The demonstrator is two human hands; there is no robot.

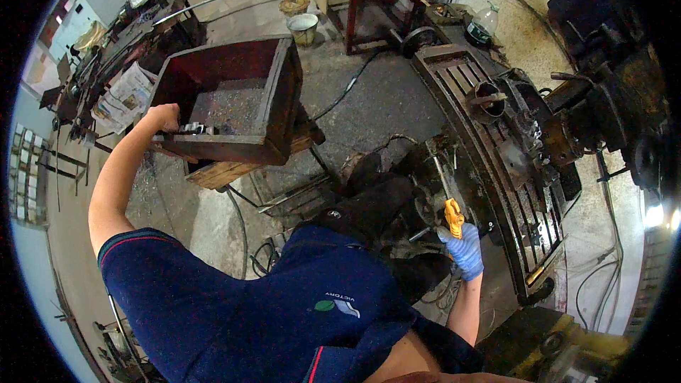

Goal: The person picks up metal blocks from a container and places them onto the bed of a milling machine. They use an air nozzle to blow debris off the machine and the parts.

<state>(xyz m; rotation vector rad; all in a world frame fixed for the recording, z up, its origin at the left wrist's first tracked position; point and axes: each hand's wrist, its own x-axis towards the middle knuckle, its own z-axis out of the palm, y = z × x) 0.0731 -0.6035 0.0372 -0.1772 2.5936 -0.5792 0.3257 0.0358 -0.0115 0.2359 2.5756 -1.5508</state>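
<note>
My left hand (164, 116), bare, is at the near left rim of a wooden box (284, 99) with a dark red inside. Its fingers are curled, and what they hold is hidden. Right beside them, just inside the rim, is a small dark metal part (196, 129). Metal chips (230, 108) cover the box's bottom. My right hand (464, 250), in a blue glove, is closed around a yellow air blow gun (454, 214). Its long thin nozzle (438, 170) points away from me, beside the slotted machine table.
On the right stands a machine with a long slotted table (489, 163), a cup-shaped metal piece (488, 99) on it. The box rests on a wooden-topped stand (227, 170). Farther off are a white bucket (303, 28), a bottle (484, 23) and a cluttered bench (128, 50). Hoses cross the floor.
</note>
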